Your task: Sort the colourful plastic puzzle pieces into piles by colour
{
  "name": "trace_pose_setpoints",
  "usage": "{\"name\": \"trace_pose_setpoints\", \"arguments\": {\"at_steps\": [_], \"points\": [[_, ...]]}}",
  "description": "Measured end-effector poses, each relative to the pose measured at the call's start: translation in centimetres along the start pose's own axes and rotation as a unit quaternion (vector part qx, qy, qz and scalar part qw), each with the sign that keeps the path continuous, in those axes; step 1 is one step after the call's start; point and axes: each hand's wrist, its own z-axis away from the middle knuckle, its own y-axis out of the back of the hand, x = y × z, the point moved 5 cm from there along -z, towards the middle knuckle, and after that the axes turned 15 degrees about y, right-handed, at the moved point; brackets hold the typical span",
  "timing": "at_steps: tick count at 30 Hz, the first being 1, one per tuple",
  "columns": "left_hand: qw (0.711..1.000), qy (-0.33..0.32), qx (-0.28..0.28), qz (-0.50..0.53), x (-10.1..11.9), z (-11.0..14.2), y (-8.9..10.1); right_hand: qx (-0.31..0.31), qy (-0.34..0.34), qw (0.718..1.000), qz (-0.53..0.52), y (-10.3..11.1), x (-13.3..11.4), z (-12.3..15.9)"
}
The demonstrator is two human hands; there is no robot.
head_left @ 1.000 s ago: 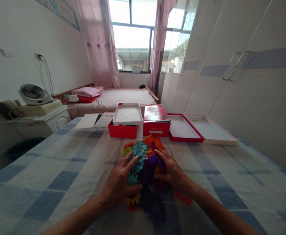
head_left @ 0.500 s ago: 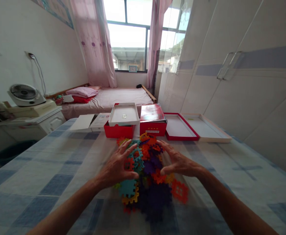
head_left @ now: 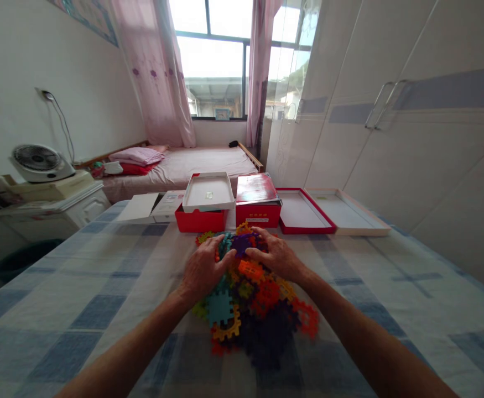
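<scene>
A heap of plastic interlocking toy pieces (head_left: pixel 266 293) with notched edges, in orange, red, yellow, teal and dark purple, lies on the checked cloth. My left hand (head_left: pixel 202 268) is at the heap's far left side, its fingers and thumb closed around teal interlocking pieces (head_left: pixel 225 245). Opposite it, my right hand (head_left: pixel 278 257) has thumb and fingers curled on a purple interlocking piece (head_left: pixel 242 244). The two thumbs point toward each other across the pile. Closer to me are a flat teal piece (head_left: pixel 220 307), a yellow gear-edged piece (head_left: pixel 228 330) and blurred dark purple pieces (head_left: pixel 269 337).
Beyond the heap stand a red box (head_left: pixel 200 221) with a white tray-like lid (head_left: pixel 208 192) on it and another red box (head_left: pixel 258 213). Open shallow lids, one red-rimmed (head_left: pixel 308 229) and one cream (head_left: pixel 364 229), lie at right. White cardboard (head_left: pixel 140 209) lies at left.
Both hands have moved inward and slightly away from me, from spread over the heap to closed on pieces at its far part. The purple piece now shows between them.
</scene>
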Motion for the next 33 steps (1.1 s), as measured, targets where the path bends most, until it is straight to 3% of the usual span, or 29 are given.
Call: {"name": "trace_pose_setpoints", "arguments": {"at_steps": [3, 7, 11, 14, 15, 17, 20, 25, 33], "points": [[0.997, 0.037, -0.001, 0.066, -0.8, -1.9, 0.2, 0.001, -0.039, 0.998, 0.056, 0.5, 1.9, -0.7], [0.985, 0.071, -0.067, 0.144, -2.2, -3.6, -0.8, -0.011, -0.066, 0.995, 0.073, -0.4, 3.4, -0.5], [0.976, 0.063, -0.134, 0.158, -2.5, -2.7, -1.1, -0.041, 0.0, 0.999, 0.005, -0.7, 0.9, 0.5], [0.965, 0.087, -0.184, 0.166, -3.4, -1.7, -1.0, -0.047, 0.042, 0.998, -0.019, 1.2, -1.4, 2.6], [0.966, 0.102, -0.167, 0.17, -4.0, -1.7, -0.7, -0.045, 0.034, 0.998, -0.008, 2.1, -1.7, 3.6], [0.974, 0.127, -0.079, 0.172, -5.4, -1.8, -0.1, -0.058, -0.008, 0.998, 0.011, 3.8, -1.8, 6.1], [0.98, 0.119, 0.034, 0.158, -7.1, -1.9, 0.0, -0.104, -0.079, 0.991, 0.017, 4.8, -1.3, 10.2], [0.983, 0.102, 0.048, 0.146, -8.0, -1.9, -1.1, -0.104, -0.101, 0.989, 0.039, 3.3, -0.8, 14.6], [0.987, 0.067, 0.082, 0.121, -8.0, -2.0, -0.7, -0.006, -0.107, 0.992, 0.065, 1.7, 0.2, 16.1]]}}
